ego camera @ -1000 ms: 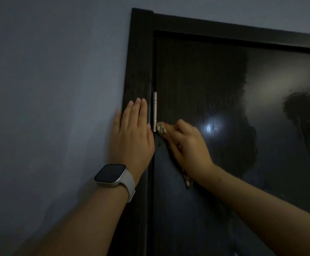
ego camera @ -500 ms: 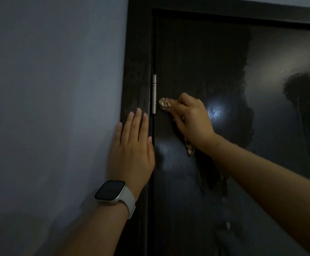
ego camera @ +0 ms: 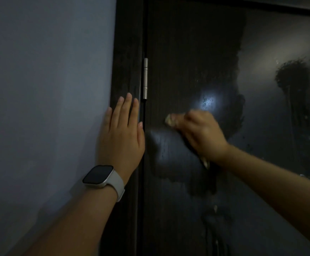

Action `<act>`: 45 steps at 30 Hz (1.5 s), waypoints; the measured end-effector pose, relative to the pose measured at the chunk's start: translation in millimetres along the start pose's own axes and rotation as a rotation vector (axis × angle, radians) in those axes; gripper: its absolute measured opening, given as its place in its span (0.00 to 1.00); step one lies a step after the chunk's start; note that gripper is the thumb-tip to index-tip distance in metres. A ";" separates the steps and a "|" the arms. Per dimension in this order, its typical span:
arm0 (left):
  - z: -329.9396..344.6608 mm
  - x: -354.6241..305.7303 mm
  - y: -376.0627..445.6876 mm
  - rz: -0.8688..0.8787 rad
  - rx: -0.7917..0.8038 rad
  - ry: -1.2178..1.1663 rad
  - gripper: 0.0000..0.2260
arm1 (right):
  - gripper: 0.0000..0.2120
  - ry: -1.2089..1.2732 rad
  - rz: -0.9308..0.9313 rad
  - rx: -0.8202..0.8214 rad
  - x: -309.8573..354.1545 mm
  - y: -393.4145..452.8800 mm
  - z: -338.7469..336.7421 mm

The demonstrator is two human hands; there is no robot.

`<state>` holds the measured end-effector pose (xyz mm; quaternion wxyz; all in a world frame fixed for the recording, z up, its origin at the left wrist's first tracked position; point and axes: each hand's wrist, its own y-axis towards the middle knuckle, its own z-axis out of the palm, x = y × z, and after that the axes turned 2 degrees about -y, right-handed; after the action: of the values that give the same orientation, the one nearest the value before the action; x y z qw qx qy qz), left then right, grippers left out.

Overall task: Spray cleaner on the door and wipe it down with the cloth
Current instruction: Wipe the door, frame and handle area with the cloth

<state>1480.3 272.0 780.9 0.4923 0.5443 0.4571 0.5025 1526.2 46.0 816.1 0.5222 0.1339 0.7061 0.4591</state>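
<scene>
Here one cloth (ego camera: pixel 170 120) presses on the single dark door (ego camera: pixel 191 52), gripped in the blurred right hand (ego camera: pixel 200 133), mostly hidden beneath it. At nine o'clock the left hand (ego camera: pixel 122 137) rests flat on the frame (ego camera: pixel 126 52), holding nothing. One hinge (ego camera: pixel 145 78) sits at eleven o'clock; one watch (ego camera: pixel 102 177) is on the left wrist.

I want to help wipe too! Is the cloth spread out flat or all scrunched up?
Scrunched up. The right hand grips the cloth in a bunch against the door; only small bits poke out past the fingers and below the wrist.
</scene>
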 end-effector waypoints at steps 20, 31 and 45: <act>-1.2 -26.6 -42.0 0.177 0.130 -0.014 0.24 | 0.11 -0.002 0.282 -0.063 -57.1 -34.3 -38.9; 0.8 -60.0 -87.5 0.205 0.215 -0.041 0.23 | 0.13 0.253 0.261 0.142 49.7 -177.1 -52.9; 4.7 -60.0 -97.6 0.282 0.296 0.112 0.26 | 0.09 0.391 0.628 0.042 42.1 -145.5 -55.0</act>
<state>1480.1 221.6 677.9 0.3055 0.6403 0.4721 0.5233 1503.5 -32.8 677.4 0.2083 0.2648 0.7263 0.5992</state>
